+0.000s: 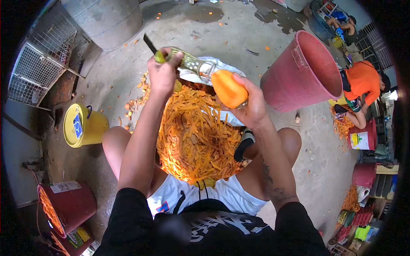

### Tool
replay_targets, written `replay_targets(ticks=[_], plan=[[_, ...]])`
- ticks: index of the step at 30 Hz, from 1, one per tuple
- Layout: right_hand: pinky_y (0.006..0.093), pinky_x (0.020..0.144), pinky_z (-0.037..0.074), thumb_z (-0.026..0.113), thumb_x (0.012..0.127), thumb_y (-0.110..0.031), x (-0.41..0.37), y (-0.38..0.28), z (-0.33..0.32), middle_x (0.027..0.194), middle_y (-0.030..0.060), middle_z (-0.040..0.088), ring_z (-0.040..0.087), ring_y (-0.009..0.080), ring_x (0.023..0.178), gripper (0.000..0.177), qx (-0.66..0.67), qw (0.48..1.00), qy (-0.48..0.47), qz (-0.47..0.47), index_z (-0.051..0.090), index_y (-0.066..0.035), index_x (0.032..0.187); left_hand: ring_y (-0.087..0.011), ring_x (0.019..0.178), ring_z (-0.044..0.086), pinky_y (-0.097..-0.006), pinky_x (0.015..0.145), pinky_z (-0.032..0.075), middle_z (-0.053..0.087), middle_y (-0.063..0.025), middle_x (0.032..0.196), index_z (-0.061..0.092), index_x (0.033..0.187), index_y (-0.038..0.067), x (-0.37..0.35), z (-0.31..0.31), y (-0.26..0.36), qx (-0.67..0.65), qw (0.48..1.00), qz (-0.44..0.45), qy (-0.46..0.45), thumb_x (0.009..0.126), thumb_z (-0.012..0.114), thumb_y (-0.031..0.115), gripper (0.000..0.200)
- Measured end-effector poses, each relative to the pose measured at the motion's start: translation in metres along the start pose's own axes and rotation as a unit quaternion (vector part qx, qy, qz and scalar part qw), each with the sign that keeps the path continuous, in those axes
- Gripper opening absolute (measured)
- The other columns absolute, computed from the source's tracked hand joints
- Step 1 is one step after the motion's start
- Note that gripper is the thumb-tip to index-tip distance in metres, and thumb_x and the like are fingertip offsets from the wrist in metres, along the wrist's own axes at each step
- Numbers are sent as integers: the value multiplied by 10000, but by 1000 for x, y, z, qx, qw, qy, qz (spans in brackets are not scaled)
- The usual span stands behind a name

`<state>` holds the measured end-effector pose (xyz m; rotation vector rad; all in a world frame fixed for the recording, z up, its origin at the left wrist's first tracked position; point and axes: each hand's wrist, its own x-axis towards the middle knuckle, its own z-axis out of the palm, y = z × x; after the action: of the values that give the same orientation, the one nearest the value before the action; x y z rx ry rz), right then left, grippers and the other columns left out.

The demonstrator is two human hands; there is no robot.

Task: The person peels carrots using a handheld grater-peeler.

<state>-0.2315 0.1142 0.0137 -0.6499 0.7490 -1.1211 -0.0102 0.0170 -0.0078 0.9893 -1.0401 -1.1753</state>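
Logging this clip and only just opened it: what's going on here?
A seated person is working over orange peelings between their legs. The left hand grips a green tool and a dark blade; the right hand holds an orange piece, the tool's end close to it. To the right, a co-worker in orange leans near another heap.

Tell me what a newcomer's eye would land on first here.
Probably the heap of orange peelings between the person's knees. Next, beyond it, the bright orange vegetable in the right hand, with a green tool in the left hand. Then perhaps the big red bin, ahead to the right.
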Motion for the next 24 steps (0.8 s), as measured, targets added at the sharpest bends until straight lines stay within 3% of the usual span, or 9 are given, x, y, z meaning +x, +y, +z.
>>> replay_targets(ticks=[3,7,9,13,15,16,17,19,24], plan=[[340,721,490,475,1056,-387,3,1,-8,1124,112,697,657,211,899,427,25,999,-37,20,604,-52,1289,-90,594,553,-254,519,443,649,-27,762,657,918,43,-10,9,1,-1,999,-16,50,959,677,77,57],[331,707,536,474,1054,-388,5,5,-11,1139,100,713,699,213,913,454,49,999,18,13,611,-40,1311,-82,618,545,-248,544,432,634,-8,758,673,981,21,-57,35,21,75,973,200,-85,949,698,81,73],[341,669,524,441,1069,-431,3,5,-12,1095,104,719,691,217,826,471,47,998,-46,18,624,-54,1282,-81,605,548,-252,534,444,647,-20,761,667,971,8,-25,9,8,38,998,44,-39,948,704,80,84],[357,726,498,472,1056,-438,4,1,-9,1088,121,681,621,230,855,476,66,997,14,42,607,-31,1262,-86,613,555,-246,537,440,633,-26,753,658,951,13,-2,-3,-2,53,997,-2,59,941,695,60,60],[356,715,499,466,1057,-441,8,5,-25,1068,141,684,622,243,822,488,88,994,-55,40,608,-13,1244,-98,637,569,-258,556,454,634,-33,764,651,942,17,-41,26,15,58,997,53,-14,944,694,82,77],[366,707,501,460,1058,-468,9,3,16,998,153,676,612,244,774,513,73,988,137,-14,611,-2,1212,-108,641,572,-281,555,460,636,-28,775,648,933,19,-52,30,19,126,984,109,-58,940,708,111,110],[366,707,501,460,1058,-468,8,3,9,998,153,676,612,244,774,513,72,988,137,-12,611,-2,1212,-108,641,572,-281,555,460,636,-28,775,648,933,19,-46,27,14,125,985,107,-56,940,708,111,110],[368,706,503,459,1063,-477,3,4,-10,996,145,677,615,235,764,508,24,999,-32,33,608,-15,1211,-72,516,483,-251,456,360,610,4,721,661,947,29,-19,9,-3,43,996,80,1,956,698,119,97],[337,668,513,462,1062,-456,5,3,-8,1024,101,693,657,212,843,463,66,997,5,42,625,-55,1225,-100,587,558,-279,522,449,648,-31,744,659,917,26,-15,-2,4,60,997,47,26,945,697,105,92]])
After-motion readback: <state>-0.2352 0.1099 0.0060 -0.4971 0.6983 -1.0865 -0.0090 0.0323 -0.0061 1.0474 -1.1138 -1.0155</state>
